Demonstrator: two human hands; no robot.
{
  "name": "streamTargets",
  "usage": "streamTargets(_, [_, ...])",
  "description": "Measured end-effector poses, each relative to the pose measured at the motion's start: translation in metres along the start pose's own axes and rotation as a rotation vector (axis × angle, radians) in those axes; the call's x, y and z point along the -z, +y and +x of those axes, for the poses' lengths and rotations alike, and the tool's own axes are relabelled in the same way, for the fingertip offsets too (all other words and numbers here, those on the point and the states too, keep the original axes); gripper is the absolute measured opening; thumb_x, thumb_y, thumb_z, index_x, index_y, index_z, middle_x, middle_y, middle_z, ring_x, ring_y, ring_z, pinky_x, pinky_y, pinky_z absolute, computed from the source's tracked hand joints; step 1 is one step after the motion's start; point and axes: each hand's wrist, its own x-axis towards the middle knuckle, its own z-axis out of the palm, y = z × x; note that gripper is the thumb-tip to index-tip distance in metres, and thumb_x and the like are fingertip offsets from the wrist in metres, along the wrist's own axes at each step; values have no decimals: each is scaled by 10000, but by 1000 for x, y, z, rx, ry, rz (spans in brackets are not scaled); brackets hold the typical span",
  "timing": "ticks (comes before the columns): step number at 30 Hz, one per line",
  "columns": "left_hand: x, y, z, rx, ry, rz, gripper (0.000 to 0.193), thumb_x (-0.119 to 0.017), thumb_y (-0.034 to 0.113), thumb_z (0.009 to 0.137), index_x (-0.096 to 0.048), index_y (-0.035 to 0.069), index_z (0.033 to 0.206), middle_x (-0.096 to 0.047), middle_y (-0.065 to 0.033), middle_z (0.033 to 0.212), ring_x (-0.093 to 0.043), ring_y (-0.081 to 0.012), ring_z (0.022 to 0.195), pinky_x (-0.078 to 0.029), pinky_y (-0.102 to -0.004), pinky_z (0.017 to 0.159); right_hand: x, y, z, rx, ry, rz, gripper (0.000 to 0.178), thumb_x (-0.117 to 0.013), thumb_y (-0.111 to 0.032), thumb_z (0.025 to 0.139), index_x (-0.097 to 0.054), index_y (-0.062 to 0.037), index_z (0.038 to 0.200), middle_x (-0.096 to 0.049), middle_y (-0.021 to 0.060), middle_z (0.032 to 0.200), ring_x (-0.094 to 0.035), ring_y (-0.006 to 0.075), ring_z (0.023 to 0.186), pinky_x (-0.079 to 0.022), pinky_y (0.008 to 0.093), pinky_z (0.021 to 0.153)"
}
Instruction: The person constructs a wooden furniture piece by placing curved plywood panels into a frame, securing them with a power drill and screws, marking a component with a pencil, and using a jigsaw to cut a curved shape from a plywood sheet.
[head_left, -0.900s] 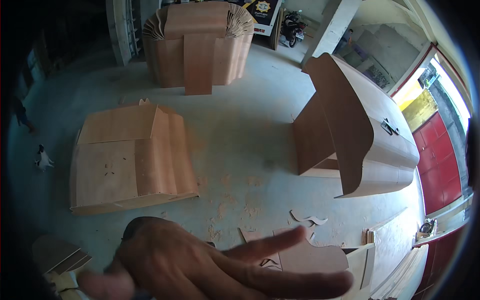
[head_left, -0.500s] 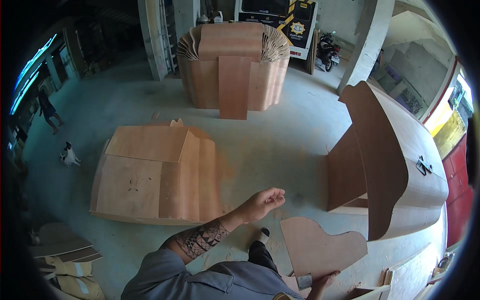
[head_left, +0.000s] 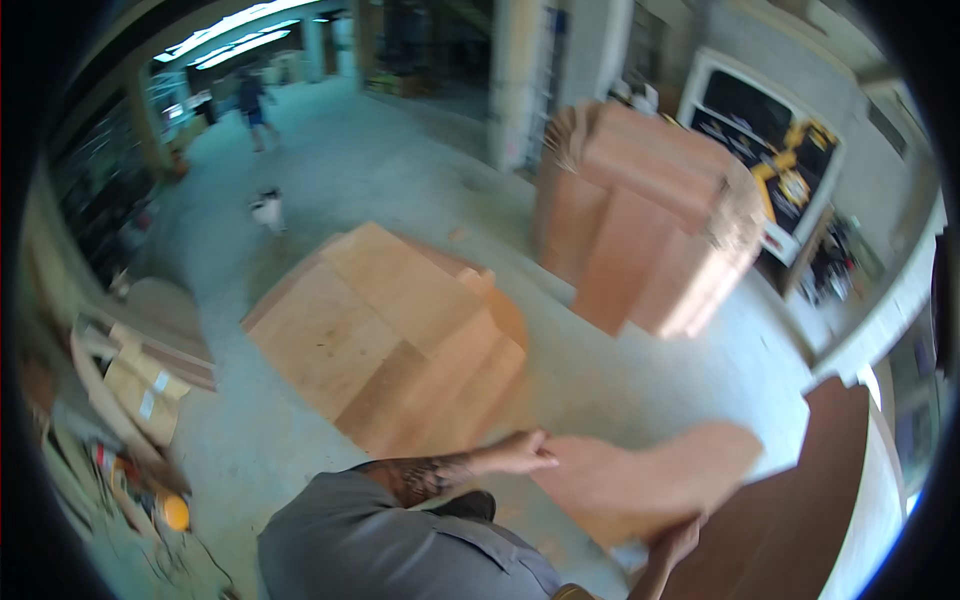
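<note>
The person over here has a curved brown panel slanting out in front of the body, the right hand closed around its lower edge, though blur hides the separate fingers from me. The left hand is up by the panel's far left corner, fingers curled in; I can't tell whether they grip it. Ahead sits a low wooden form, with a taller brown form beyond to the right, and a black-and-white dog off to the left
</note>
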Motion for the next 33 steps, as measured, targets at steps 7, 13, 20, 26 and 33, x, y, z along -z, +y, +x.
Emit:
streamTargets(7, [69, -67, 79, 159, -116, -729, 454, -788, 242, 1005, -680, -18, 1360, -741, -110, 1287, -718, -194, 1133, -573, -360, 989, -242, -139, 154, 96, -317, -37, 573, -564, -466, 1134, -685, -1, 821, -474, -38, 647, -472, 90, 708, -451, 330, 642])
streamTargets(13, [116, -76, 201, 222, 21, -1090, 401, -806, 173, 982, -699, -46, 1301, -743, -81, 1219, -711, -167, 1077, -557, -337, 985, -343, -156, 253, 471, -77, -238, 356, -623, -344, 1109, -705, 2, 1143, -684, 135, 954, -664, 213, 886, -552, 373, 800])
streamTargets(20, [205, -94, 364, 249, 654, -575, 358, -788, 184, 984, -722, -79, 1217, -781, -107, 1071, -715, -184, 944, -567, -358, 861, -316, 3, 330, -95, -191, -326, 384, -613, -369, 1103, -692, 7, 1096, -684, 63, 819, -614, 146, 669, -511, 323, 620])
streamTargets(26, [289, -149, 456, 174, 1023, -478, 302, -772, 199, 996, -748, -71, 1129, -790, -115, 1062, -713, -184, 925, -553, -348, 852, -238, 169, 232, -510, -897, -913, 389, -626, -366, 1033, -678, 13, 1104, -640, 103, 719, -621, 189, 591, -483, 377, 511])
streamTargets(33, [410, -87, 586, 85, 1284, -423, 385, -755, 273, 1038, -735, -91, 1162, -775, -107, 1079, -694, -173, 977, -545, -345, 871, -336, 171, 357, -922, -658, -630, 392, -654, -393, 1051, -717, -7, 1078, -685, 63, 831, -656, 157, 698, -509, 365, 553])
